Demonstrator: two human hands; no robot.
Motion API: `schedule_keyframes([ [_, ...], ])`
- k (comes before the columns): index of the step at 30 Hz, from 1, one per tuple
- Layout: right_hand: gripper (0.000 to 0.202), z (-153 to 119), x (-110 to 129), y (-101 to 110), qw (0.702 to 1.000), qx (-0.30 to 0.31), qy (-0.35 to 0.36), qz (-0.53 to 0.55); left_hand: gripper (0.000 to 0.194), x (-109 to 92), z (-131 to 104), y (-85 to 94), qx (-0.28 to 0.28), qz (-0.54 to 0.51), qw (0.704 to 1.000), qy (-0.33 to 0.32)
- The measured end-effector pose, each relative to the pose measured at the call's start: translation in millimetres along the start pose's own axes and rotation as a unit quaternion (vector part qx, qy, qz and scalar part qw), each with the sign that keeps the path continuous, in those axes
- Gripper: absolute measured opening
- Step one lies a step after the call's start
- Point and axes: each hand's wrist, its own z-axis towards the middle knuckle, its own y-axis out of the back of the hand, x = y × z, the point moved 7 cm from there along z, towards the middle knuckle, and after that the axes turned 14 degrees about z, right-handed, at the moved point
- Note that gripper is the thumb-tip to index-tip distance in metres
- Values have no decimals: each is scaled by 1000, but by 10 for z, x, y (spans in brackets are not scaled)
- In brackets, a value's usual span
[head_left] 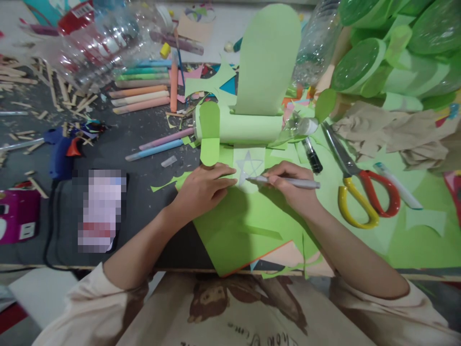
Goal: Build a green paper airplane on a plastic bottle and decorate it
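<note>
My right hand [290, 183] is closed around a grey marker pen [300, 183]. Its tip touches a star drawing [248, 166], partly coloured grey, on the lower pale green wing of a paper-covered bottle plane [248, 127]. My left hand [211, 187] lies flat with fingers stretched out beside the star, steadying nothing that I can make out beyond the paper's edge. The plane's upper wing [268, 57] stretches away from me, and a bright green propeller strip [210, 134] sits at its left end. Green paper sheets [230, 230] lie beneath my hands.
Red-and-yellow scissors [363, 187] lie on the right, by crumpled brown paper [392, 132]. On the left are a phone [103, 209], a blue glue gun [61, 154] and several coloured markers [144, 89]. Plastic bottles [115, 43] and green bottle planes [399, 62] stand at the back.
</note>
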Motion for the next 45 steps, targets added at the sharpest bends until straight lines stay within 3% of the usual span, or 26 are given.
schedule_keyframes([
  [4, 12, 82, -37, 135, 998, -49, 5, 27, 34, -10, 8, 18, -14, 3, 1000, -5],
  [9, 7, 221, -71, 131, 997, -18, -16, 73, 34, -24, 15, 36, -19, 2, 1000, -17],
  [17, 13, 187, -13, -60, 999, 0, -33, -5, 32, -5, 10, 9, 5, 12, 1000, -7],
  [28, 13, 197, 7, -84, 998, 9, -28, -64, 37, 1, 14, 7, 16, -6, 1000, 0],
  [34, 16, 187, -3, -114, 996, 38, -44, -66, 38, 11, 7, -20, 33, -9, 999, 9],
  [40, 13, 171, 6, -161, 995, 64, -55, -50, 37, -3, 13, 13, 13, -2, 1000, 2],
  [45, 13, 230, 32, 33, 1000, -13, -11, -14, 36, -17, 21, 54, -11, 6, 1000, -12],
])
